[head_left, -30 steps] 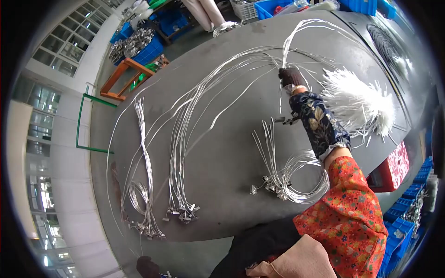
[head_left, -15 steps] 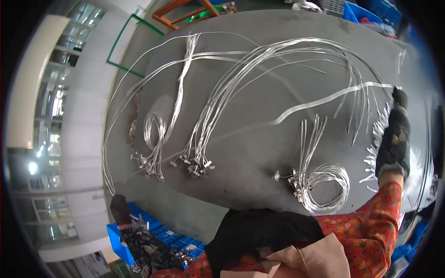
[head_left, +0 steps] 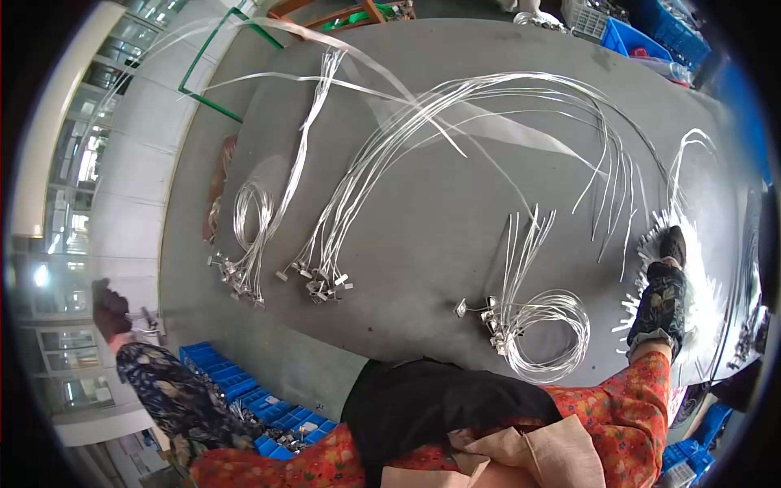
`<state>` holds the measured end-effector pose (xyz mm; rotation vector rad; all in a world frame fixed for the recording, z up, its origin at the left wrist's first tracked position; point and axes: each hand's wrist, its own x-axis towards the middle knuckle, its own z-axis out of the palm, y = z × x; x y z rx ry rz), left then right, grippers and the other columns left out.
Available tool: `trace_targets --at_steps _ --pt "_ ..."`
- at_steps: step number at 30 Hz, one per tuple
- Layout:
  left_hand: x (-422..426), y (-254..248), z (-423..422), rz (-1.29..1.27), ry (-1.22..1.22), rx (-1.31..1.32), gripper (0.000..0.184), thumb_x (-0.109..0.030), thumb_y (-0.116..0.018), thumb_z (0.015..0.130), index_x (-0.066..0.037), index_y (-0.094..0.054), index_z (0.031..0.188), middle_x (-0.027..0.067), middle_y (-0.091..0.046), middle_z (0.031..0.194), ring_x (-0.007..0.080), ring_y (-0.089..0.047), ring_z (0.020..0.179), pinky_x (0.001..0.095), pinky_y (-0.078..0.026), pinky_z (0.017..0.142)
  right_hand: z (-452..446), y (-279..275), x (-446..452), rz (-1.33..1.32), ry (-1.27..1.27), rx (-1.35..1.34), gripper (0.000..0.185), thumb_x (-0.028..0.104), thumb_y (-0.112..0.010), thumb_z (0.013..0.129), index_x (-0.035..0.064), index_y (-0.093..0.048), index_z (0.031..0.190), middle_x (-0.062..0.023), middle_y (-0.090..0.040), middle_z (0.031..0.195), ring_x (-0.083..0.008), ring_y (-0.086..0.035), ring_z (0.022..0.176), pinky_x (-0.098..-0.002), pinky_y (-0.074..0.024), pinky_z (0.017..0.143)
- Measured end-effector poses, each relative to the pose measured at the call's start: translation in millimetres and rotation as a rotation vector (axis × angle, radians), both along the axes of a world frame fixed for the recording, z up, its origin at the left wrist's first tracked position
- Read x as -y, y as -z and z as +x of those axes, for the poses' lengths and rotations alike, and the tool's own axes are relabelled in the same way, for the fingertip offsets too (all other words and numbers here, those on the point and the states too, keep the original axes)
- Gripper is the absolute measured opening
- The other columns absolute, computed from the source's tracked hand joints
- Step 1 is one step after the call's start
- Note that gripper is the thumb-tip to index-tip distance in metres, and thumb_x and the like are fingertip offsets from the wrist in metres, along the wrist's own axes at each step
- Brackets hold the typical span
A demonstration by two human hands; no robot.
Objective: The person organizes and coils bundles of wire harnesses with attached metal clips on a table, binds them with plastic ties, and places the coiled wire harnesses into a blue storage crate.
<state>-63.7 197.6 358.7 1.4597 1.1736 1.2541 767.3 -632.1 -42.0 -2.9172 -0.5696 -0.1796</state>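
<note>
My left hand [head_left: 110, 311], in a dark glove, is out past the left edge of the table with its fingers closed. Small metal end pieces [head_left: 150, 325] hang beside it, and blurred silvery wires [head_left: 244, 23] sweep from the upper left across the table. My right hand [head_left: 673, 244], also gloved, is over a pile of white strands [head_left: 695, 301] at the right; its fingers are too dark to make out. A coiled wire bundle [head_left: 561, 337] with metal ends lies near my lap. Another bundle [head_left: 342, 195] arcs across the middle.
A further coiled bundle [head_left: 254, 215] rests at the left of the grey table [head_left: 423, 268]. Blue bins [head_left: 215, 370] with small metal parts stand below left. More blue crates [head_left: 634, 41] are at the far right, and a green frame [head_left: 213, 104] is beyond the left edge.
My left hand has swung outward to the left and up, drawing the wires along. My right hand has let go of the long silvery strip and moved down to the white strands.
</note>
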Motion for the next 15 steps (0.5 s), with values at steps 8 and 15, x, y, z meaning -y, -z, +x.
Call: trace_targets --at_steps 8,15 --pt "86.6 -39.6 131.1 -0.076 0.506 0.205 0.022 -0.025 -0.047 0.104 -0.005 -0.056 0.104 -0.0081 -0.021 0.057 0.0041 -0.021 0.045 0.0215 -0.021 0.043 -5.9 1.4 -11.9 0.031 0.003 0.002 0.019 0.019 -0.061 0.082 0.0020 -0.065 0.089 -0.0216 -0.066 0.089 -0.0382 -0.063 0.082 -0.0444 -0.0487 0.070" --pt "64.7 76.3 95.7 0.366 0.556 -0.081 0.044 -0.013 -0.051 0.099 -0.009 -0.042 0.142 0.0127 -0.059 0.116 0.0226 -0.057 0.078 0.0454 -0.047 0.100 -96.7 -46.4 -59.0 0.022 0.013 0.034 0.020 0.020 -0.060 0.084 0.0022 -0.064 0.093 -0.0201 -0.064 0.088 -0.0362 -0.062 0.082 -0.0436 -0.0487 0.070"
